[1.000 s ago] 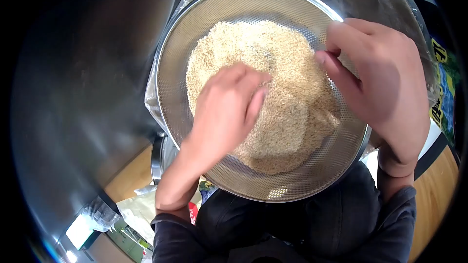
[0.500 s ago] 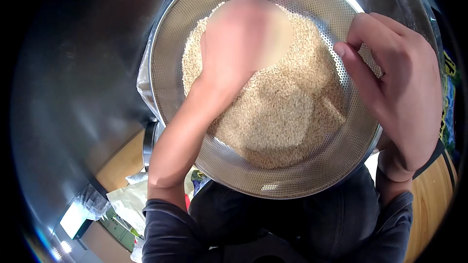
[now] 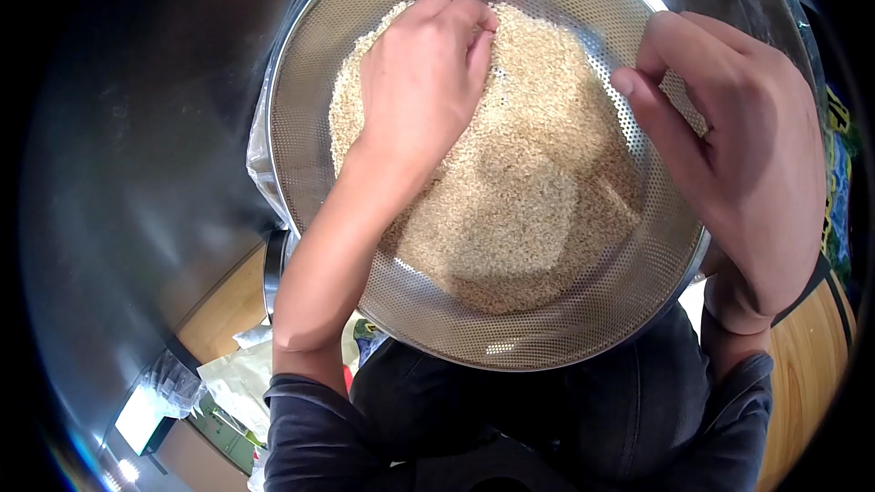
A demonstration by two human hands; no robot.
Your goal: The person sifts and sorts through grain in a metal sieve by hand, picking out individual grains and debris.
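A wide round metal sieve [image 3: 583, 333] with fine holes holds a spread of pale grains [image 3: 519, 210]. Over the upper left part of the grains is my left hand [image 3: 424, 73], its fingers curled and the thumb near the forefinger; what the fingertips hold, if anything, is too small to make out. At the sieve's right rim is my right hand [image 3: 738, 118], its fingers bent over the rim and the thumb on the inner side. A small patch of bare mesh shows beside my left fingertips.
Clear plastic [image 3: 260, 150] lies under the sieve's left edge. A dark surface [image 3: 164, 155] fills the left. Wooden surfaces [image 3: 811, 364] show at lower right and lower left. A colourful printed bag [image 3: 838, 173] stands at far right; my legs are below the sieve.
My left hand has moved up and left over the grains from near their middle. The sieve and my right hand have shifted slightly in view, the hand staying at the rim.
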